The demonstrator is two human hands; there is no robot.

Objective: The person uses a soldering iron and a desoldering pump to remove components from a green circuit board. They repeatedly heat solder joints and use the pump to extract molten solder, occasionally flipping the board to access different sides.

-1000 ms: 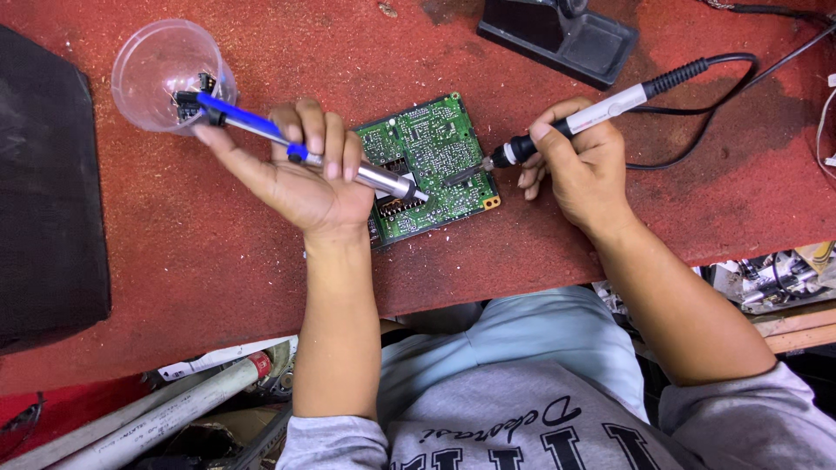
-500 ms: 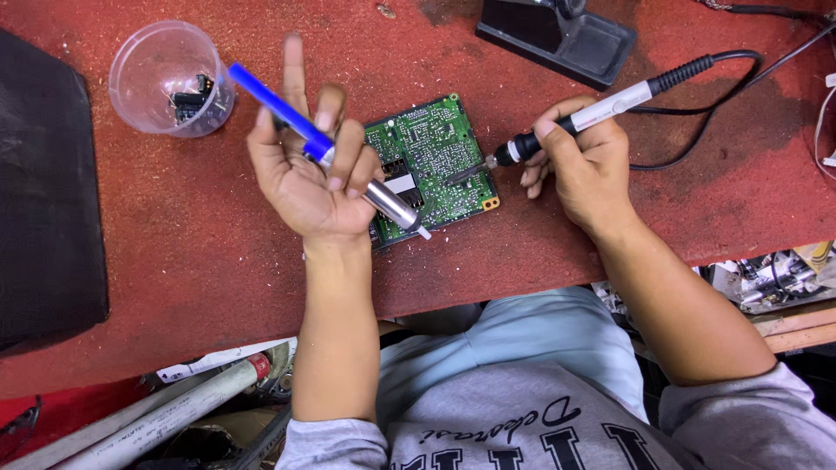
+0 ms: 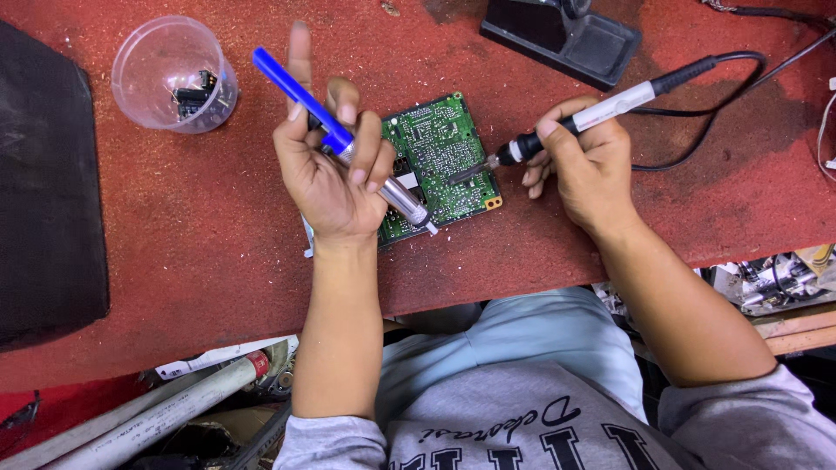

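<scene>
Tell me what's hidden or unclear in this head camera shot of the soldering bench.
- Left part of the green circuit board: covered by the left hand.
- Small dark parts in the clear plastic cup: too small to identify.
- Black stand: cut off by the top edge.
- Whether the soldering iron in the right hand touches the board: too fine to tell.

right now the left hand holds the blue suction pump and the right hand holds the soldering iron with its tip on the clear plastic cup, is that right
Not quite. The head view shows the left hand holding the blue suction pump and the right hand holding the soldering iron, but its tip is at the green circuit board, not the clear plastic cup, which stands apart at the far left.
</scene>
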